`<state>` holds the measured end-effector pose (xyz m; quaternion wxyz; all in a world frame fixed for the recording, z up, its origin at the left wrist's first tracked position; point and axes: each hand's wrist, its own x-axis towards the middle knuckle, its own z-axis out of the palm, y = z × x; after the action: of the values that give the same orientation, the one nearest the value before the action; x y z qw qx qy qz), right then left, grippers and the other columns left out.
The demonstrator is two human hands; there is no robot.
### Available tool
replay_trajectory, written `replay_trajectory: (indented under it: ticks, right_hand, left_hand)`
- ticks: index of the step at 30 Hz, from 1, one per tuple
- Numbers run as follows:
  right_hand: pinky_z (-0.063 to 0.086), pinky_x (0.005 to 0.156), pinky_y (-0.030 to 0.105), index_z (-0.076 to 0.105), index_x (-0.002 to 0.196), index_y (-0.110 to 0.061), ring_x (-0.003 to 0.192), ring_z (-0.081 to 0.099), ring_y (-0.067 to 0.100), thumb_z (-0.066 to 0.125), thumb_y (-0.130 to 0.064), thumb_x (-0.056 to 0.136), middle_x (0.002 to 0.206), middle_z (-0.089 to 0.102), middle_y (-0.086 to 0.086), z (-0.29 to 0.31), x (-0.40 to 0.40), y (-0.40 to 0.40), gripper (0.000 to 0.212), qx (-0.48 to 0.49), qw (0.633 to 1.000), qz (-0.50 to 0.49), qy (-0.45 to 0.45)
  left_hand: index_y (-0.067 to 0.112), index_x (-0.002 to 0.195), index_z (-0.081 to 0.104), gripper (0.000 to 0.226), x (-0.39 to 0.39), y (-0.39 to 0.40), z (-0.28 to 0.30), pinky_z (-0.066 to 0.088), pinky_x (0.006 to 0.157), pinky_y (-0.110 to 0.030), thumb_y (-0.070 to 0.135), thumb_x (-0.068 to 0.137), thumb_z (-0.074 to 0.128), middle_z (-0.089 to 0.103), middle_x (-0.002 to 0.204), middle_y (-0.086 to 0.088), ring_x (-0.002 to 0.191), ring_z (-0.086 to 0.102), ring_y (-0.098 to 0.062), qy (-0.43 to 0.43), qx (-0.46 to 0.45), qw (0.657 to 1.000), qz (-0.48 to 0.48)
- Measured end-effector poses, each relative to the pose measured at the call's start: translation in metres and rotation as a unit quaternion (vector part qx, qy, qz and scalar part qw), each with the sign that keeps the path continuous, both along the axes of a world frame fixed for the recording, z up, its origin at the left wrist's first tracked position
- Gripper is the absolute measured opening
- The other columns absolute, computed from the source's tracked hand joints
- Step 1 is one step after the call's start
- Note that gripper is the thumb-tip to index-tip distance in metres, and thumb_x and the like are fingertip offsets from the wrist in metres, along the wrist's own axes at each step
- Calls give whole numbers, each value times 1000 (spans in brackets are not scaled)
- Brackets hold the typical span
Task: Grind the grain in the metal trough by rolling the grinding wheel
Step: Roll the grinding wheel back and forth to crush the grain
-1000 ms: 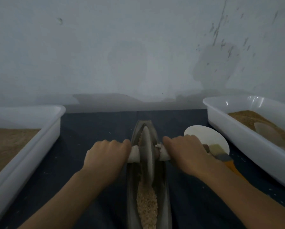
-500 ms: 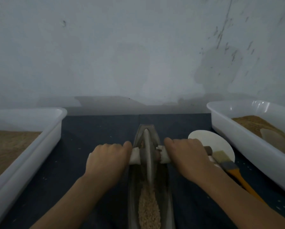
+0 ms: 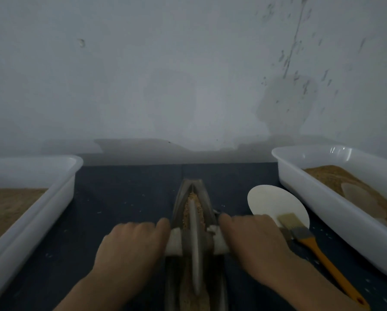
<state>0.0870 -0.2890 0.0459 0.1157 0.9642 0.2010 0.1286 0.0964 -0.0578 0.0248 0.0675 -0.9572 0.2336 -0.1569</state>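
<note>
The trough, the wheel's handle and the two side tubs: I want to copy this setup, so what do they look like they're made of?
Trough: dull grey metal, likely cast iron or steel, matte and unpolished.
Handle: pale, rounded, probably bare wood or a light wrap; too blurred to settle.
Left tub and right tub: white moulded plastic, with glossy highlights on the rims.

Left hand (image 3: pixel 129 250), right hand (image 3: pixel 255 243) bare; forearms bare, no sleeves, rings or watch visible.

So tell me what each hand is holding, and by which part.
Both hold the grinding wheel by its axle handle: the left hand grips the left end, the right hand grips the right end. The wheel stands in the metal trough.
</note>
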Motion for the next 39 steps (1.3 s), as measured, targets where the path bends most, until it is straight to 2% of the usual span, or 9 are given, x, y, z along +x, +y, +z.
replay_trajectory:
  ticks: [2,4,11,16,23,28,32,35,39]
  right_hand:
    - [28,57,29,47,101,-19,76,63,24,60,-17,81,90,65,2,0,19,2,24,19,1000,-7,-11]
    - [32,61,32,43,100,-19,82,63,26,55,-15,85,95,64,1,0,36,3,20,21,999,-14,-23]
    - [28,62,32,41,105,-20,81,61,25,59,-20,85,95,63,1,-3,6,-6,27,22,1000,14,13]
    - [20,51,32,37,100,-23,79,60,25,59,-20,82,94,61,0,-6,-19,-6,28,3,999,29,35]
    - [19,53,30,40,96,-22,78,62,25,58,-19,83,93,65,0,-2,38,1,23,11,999,-10,-28]
    - [21,53,30,31,90,-24,70,56,23,62,-25,84,90,63,0,-2,30,-4,31,20,1000,1,-10]
    - [28,61,33,37,98,-24,78,60,24,62,-24,83,92,62,0,-4,-13,-5,29,25,998,25,48]
    - [28,63,34,32,95,-27,84,60,25,59,-23,85,98,61,-1,-5,-24,-2,29,16,998,13,67]
    - [30,63,32,42,110,-21,87,62,24,57,-22,86,102,63,0,-3,0,1,28,20,1000,-7,20]
  left_hand:
    - [33,83,19,41,15,-4,-2,30,54,-28,37,79,60,42,71,10,58,41,-12,-20,-16,999,37]
    - [30,85,23,34,28,-7,0,31,56,-29,34,82,57,42,72,9,59,43,-14,-48,-19,997,55]
    - [34,84,16,45,2,-2,1,25,52,-27,38,81,61,33,69,9,56,34,-10,-5,12,999,31]
    - [39,78,10,48,-23,5,-4,22,52,-27,47,79,57,29,66,11,55,29,-8,31,21,999,38]
    - [30,84,24,36,24,-7,-1,33,55,-30,32,83,59,51,76,8,62,53,-15,-34,-5,997,67]
    - [31,83,19,41,19,-7,6,28,54,-28,34,83,60,34,69,8,56,34,-12,-22,10,999,46]
    - [37,82,15,49,-16,6,2,28,53,-28,41,77,63,35,69,10,60,41,-12,53,15,998,24]
    - [35,80,28,59,-26,7,3,28,44,-26,43,49,78,40,57,9,45,44,-11,29,27,999,-6]
    - [33,83,21,43,-8,2,-1,28,51,-28,35,76,64,48,72,9,58,45,-12,4,4,999,38]
